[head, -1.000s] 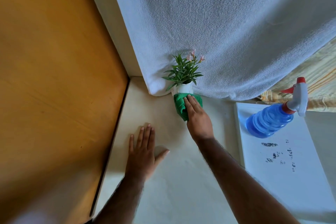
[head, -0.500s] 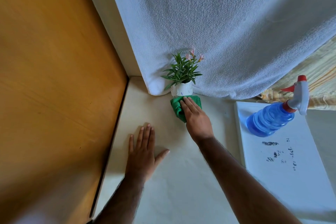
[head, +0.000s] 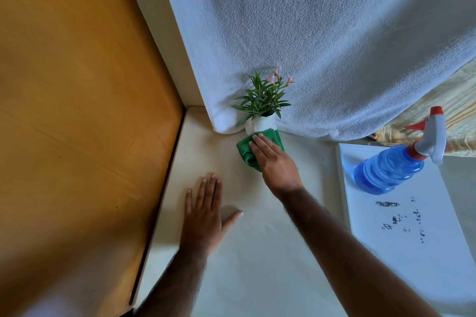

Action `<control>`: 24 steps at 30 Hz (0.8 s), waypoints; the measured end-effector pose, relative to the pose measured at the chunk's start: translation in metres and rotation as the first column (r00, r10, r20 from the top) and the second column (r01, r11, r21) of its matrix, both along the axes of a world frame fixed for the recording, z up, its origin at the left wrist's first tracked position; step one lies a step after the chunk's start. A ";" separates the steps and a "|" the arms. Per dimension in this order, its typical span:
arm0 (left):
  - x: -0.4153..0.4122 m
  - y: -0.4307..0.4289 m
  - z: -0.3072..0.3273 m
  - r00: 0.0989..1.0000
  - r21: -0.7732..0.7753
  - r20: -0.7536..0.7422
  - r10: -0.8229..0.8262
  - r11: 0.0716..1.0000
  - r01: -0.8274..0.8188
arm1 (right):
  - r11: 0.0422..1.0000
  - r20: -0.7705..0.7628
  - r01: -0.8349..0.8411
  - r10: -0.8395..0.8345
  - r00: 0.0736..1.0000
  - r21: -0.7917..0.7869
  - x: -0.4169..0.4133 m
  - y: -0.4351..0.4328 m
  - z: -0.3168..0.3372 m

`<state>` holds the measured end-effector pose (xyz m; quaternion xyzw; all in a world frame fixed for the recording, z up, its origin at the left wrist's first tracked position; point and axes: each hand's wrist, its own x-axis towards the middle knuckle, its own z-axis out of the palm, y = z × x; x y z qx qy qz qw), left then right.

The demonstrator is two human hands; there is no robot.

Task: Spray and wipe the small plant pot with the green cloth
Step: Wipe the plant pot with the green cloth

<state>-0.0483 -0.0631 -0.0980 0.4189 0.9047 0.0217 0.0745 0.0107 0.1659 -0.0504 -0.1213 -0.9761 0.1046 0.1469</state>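
Note:
A small white plant pot (head: 263, 123) with green leaves and pink flowers stands on the cream surface against a hanging white towel. My right hand (head: 275, 162) presses the folded green cloth (head: 247, 153) against the front of the pot, fingers laid flat over the cloth. The cloth hides the lower part of the pot. My left hand (head: 206, 213) lies flat on the surface, palm down, fingers spread, holding nothing. A blue spray bottle (head: 391, 167) with a white and red trigger head stands at the right, away from both hands.
The white towel (head: 322, 41) hangs behind the pot. A white board (head: 417, 226) with dark specks carries the spray bottle at the right. An orange wooden panel (head: 77, 110) walls off the left side. Striped yellow fabric (head: 461, 100) shows at the far right.
My right hand has shifted the green cloth slightly to the left across the front of the pot. My left hand stays flat in the same place.

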 end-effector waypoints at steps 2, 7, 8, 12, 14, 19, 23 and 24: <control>0.000 0.000 0.000 1.000 -0.001 -0.002 -0.003 1.000 0.003 | 1.000 0.014 -0.003 0.003 1.000 -0.016 0.003 -0.002 -0.002; 0.000 -0.001 0.000 1.000 0.006 0.003 -0.001 1.000 0.001 | 1.000 -0.096 0.009 -0.011 0.995 -0.013 -0.002 0.000 0.018; 0.000 -0.001 0.000 1.000 0.003 0.005 -0.002 1.000 0.002 | 1.000 -0.113 0.013 -0.013 0.994 -0.002 -0.005 0.001 0.023; 0.000 -0.001 0.001 1.000 0.010 0.009 -0.011 1.000 0.011 | 1.000 -0.055 0.020 -0.020 0.998 0.010 -0.007 0.005 0.026; 0.000 -0.001 0.001 1.000 0.007 0.011 -0.009 1.000 0.009 | 1.000 0.002 0.019 -0.019 1.000 -0.006 -0.002 0.004 0.018; 0.000 0.000 0.001 1.000 0.010 0.015 -0.003 1.000 0.003 | 0.999 -0.032 0.024 -0.026 0.999 -0.044 0.012 0.005 0.011; 0.000 0.000 0.000 1.000 0.003 0.009 -0.003 1.000 0.003 | 0.999 -0.131 0.041 -0.043 0.990 -0.017 0.002 0.013 0.027; 0.000 0.000 0.000 1.000 0.000 0.010 -0.004 1.000 0.004 | 0.999 -0.132 0.038 -0.040 0.991 -0.014 -0.001 0.014 0.027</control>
